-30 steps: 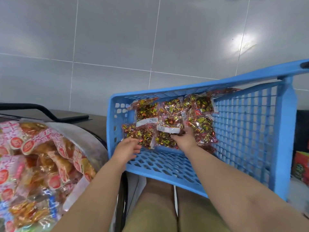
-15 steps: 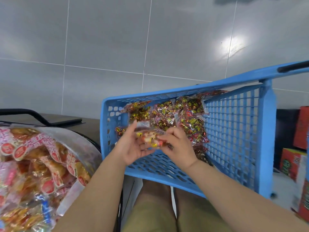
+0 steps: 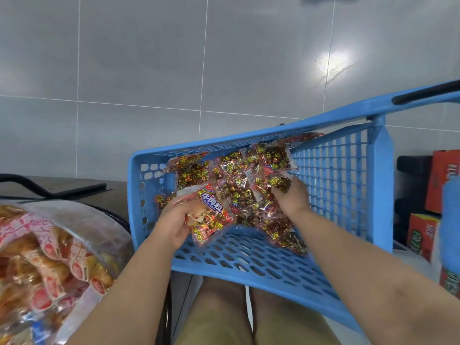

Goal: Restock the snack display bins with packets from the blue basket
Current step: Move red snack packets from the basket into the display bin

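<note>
Head view: left hand (image 3: 174,226) grips packet (image 3: 211,219) near left wall of blue basket (image 3: 135,192); right hand (image 3: 293,201) grip unclear.

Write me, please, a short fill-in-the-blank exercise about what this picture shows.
The basket is made of ____ plastic.
The left hand grips a snack packet labelled Beef ____.
The right hand reaches into the packet pile ____ the basket.
The boxes on the right are ____.
Missing words: blue, Cubes, inside, red.
</note>
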{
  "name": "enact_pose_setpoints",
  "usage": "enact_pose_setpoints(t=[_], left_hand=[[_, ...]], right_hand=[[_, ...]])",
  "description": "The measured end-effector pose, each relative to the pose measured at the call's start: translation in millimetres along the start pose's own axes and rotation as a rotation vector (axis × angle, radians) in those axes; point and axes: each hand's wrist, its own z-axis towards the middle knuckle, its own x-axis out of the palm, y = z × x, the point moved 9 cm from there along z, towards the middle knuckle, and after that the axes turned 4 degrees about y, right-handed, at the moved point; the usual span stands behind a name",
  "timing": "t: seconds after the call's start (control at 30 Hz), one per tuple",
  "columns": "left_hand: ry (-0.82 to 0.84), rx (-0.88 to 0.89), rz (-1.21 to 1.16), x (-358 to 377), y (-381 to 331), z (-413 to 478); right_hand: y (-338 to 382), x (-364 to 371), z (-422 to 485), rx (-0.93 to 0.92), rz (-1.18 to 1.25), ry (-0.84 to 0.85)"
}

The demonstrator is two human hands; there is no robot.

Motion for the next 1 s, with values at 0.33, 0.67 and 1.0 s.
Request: enact_pose_setpoints(t=[0.33, 0.67, 1.0], left_hand=[[0.016, 0.069, 0.021, -6, -1, -13], [-0.116, 0.096, -0.052, -19, -3, -13], [-0.02, 0.073, -0.088, 6, -9, -18]], right_hand=[[-19, 31, 7, 0.359, 0.479, 0.0], [-8, 32, 5, 0.269, 0.529, 0.126], [26, 46, -80, 0.162, 0.915, 0.617]])
